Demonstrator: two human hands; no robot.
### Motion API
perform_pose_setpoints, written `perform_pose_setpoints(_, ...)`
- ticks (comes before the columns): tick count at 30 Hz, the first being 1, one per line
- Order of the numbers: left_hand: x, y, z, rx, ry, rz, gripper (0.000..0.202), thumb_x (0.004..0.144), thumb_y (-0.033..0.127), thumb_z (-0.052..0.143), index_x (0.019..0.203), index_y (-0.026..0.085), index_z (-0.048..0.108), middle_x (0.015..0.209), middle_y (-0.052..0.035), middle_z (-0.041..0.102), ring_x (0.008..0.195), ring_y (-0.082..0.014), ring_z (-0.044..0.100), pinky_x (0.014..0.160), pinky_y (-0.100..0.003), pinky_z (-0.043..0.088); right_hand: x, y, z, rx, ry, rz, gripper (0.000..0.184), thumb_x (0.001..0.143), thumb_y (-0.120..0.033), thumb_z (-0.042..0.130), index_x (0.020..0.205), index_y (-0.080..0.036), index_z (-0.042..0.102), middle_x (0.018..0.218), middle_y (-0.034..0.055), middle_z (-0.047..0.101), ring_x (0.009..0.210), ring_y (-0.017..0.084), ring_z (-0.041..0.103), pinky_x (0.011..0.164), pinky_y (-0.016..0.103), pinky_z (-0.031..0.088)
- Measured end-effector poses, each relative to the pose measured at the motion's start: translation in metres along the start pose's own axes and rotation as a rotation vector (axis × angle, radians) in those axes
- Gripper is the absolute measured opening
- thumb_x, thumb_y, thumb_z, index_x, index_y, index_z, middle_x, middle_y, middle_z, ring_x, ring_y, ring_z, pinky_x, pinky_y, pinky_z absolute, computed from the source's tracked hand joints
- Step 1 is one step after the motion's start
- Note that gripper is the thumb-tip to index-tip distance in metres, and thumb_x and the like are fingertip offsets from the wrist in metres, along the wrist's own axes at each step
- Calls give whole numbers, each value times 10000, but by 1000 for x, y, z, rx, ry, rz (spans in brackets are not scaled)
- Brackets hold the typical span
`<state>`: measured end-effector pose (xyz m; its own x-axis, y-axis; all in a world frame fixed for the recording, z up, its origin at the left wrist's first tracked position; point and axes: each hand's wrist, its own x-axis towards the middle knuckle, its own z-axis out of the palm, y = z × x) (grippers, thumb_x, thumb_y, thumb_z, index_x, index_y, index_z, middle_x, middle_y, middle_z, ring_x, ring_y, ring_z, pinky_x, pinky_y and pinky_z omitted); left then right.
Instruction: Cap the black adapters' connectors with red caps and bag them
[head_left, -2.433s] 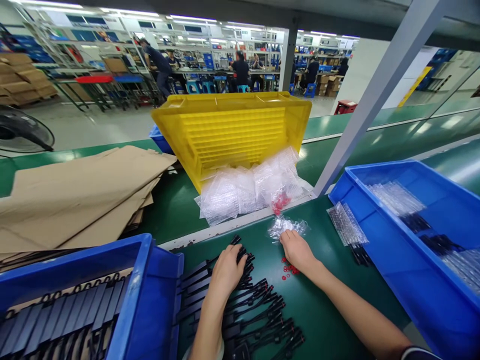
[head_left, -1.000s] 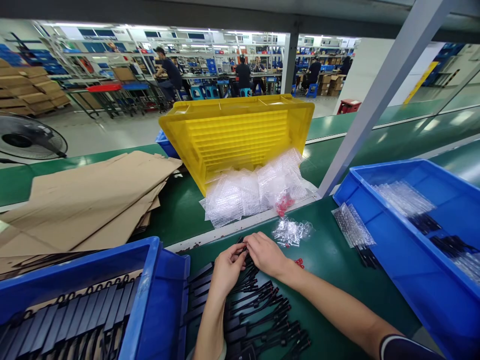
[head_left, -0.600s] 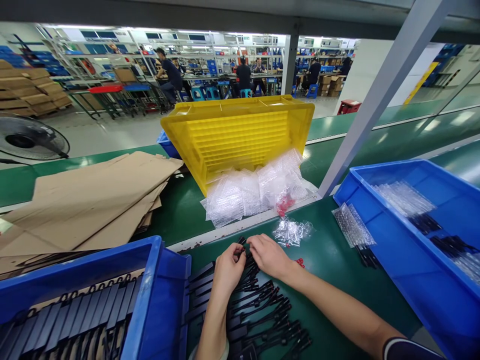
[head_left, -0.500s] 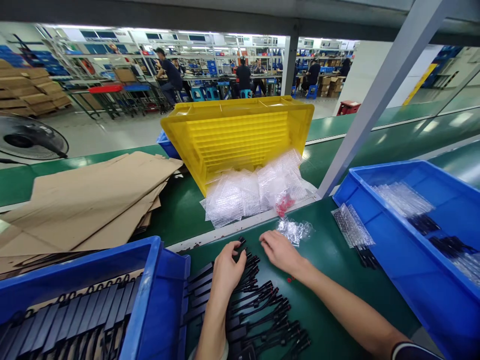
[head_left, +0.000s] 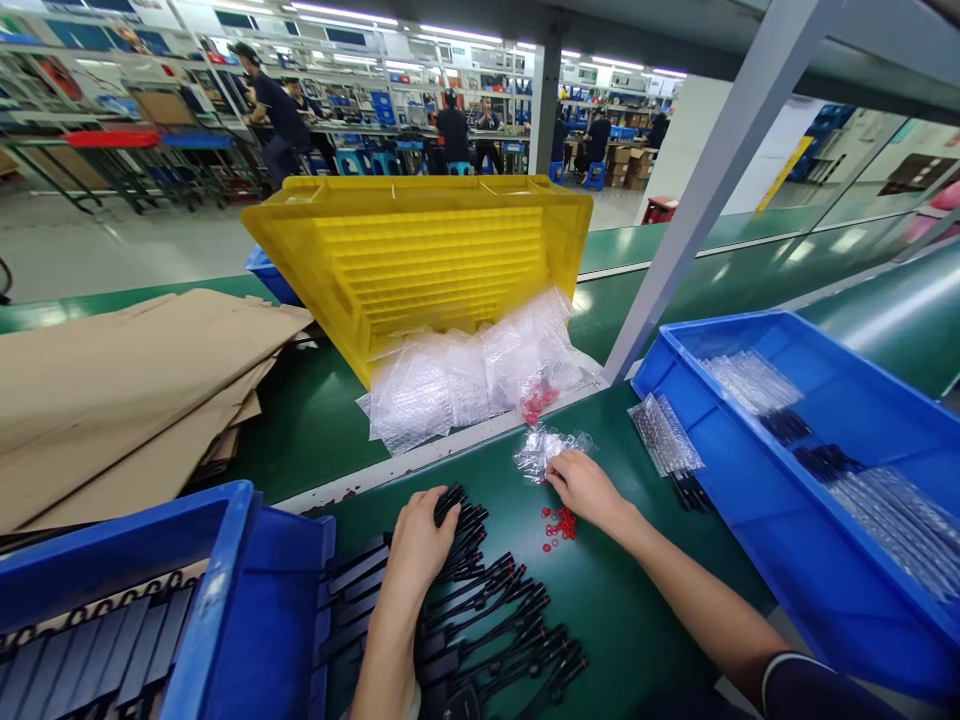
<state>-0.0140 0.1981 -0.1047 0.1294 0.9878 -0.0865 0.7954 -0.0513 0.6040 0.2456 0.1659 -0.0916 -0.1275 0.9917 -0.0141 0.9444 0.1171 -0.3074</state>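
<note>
My left hand (head_left: 421, 535) is over the upper end of a row of black cabled parts (head_left: 517, 600), its thumb and fingers closed around a black connector end (head_left: 452, 494). These parts have flat bodies and thin cables; several show a red band near the tip. At the near edge of some small clear plastic bags (head_left: 551, 447), my right hand (head_left: 585, 487) has its fingertips pinched together. What they hold, if anything, is too small to make out. Loose red rings (head_left: 561, 525) lie on the green bench just below that hand.
A tilted yellow crate (head_left: 442, 225) stands behind bubble-wrap bags (head_left: 431, 390) and more red rings (head_left: 537, 400). Blue bins flank me: the left bin (head_left: 240, 600) holds black parts, the right bin (head_left: 720, 430) wrapped ones. A wrapped bundle (head_left: 666, 435) leans there. Cardboard (head_left: 150, 380) lies left; a post (head_left: 697, 210) rises right.
Red rings now lie spread on the bench where only a few showed. My right hand has closed its fingertips by the clear bags. My left fingers have closed on a connector. The view has shifted right.
</note>
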Motion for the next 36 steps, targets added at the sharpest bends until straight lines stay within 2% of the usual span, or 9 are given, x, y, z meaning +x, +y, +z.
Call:
perform_pose_setpoints(4, -2, 4, -6, -28, 15, 2, 449, 808, 462, 491, 1073, 141, 661, 1059, -125, 663, 918, -279, 636, 858, -400, 498, 4, -9, 9, -30, -15, -7, 114, 911, -111, 530, 855, -150, 621, 889, 80, 631, 886, 223, 552, 823, 314, 420)
perform_pose_setpoints(8, -3, 9, -11, -123, 72, -8, 482, 780, 565, 480, 937, 163, 695, 976, -111, 688, 825, -265, 638, 791, -379, 506, 2, -13, 12, -27, -18, -19, 153, 894, -53, 485, 834, -127, 604, 890, 122, 620, 889, 248, 548, 826, 353, 424)
perform_pose_setpoints(14, -5, 12, -15, -200, 72, -24, 426, 786, 568, 459, 819, 213, 693, 796, -57, 718, 760, -252, 659, 706, -334, 494, -3, -17, 0, 136, 33, -50, 173, 901, -61, 484, 785, -176, 542, 773, 36, 605, 753, 186, 548, 718, 296, 430)
perform_pose_setpoints(17, -4, 10, -14, -230, 73, -48, 433, 765, 540, 467, 898, 201, 701, 726, -53, 714, 739, -255, 671, 697, -334, 495, 5, -28, -6, 241, 87, -74, 152, 899, -79, 512, 795, -187, 537, 775, 15, 605, 746, 168, 551, 706, 281, 424)
perform_pose_setpoints(19, -3, 9, -14, -249, 80, -55, 465, 745, 525, 471, 955, 183, 705, 754, -66, 724, 747, -258, 674, 716, -344, 500, 15, -40, -7, 302, 117, -110, 130, 886, -85, 541, 811, -191, 549, 797, 12, 611, 763, 165, 555, 721, 281, 424)
perform_pose_setpoints(22, -2, 8, -14, -273, 64, -39, 493, 731, 530, 483, 968, 167, 718, 785, -76, 731, 693, -243, 660, 682, -338, 505, 32, -61, -1, 372, 143, -183, 130, 869, -68, 556, 838, -193, 569, 826, 11, 625, 789, 161, 556, 742, 278, 425)
perform_pose_setpoints(27, -3, 10, -14, -311, 5, 19, 530, 748, 543, 488, 1028, 152, 710, 687, -46, 700, 508, -178, 550, 543, -301, 456, 55, -90, 14, 424, 161, -295, 173, 828, -16, 555, 818, -188, 571, 844, 20, 634, 823, 170, 551, 770, 283, 431)
perform_pose_setpoints(32, -3, 8, -12, -436, -20, 14, 593, 745, 536, 519, 1140, 117, 662, 892, -94, 715, 467, -127, 488, 503, -283, 421, 60, -95, 23, 437, 186, -372, 161, 840, -25, 541, 853, -185, 554, 854, 29, 632, 828, 178, 540, 781, 290, 442)
perform_pose_setpoints(36, -3, 8, -13, -449, -35, -9, 611, 746, 530, 521, 1188, 128, 643, 895, -91, 707, 457, -126, 496, 493, -279, 412, 58, -91, 27, 427, 207, -433, 140, 876, -57, 501, 932, -182, 530, 889, 44, 623, 846, 190, 524, 800, 303, 450)
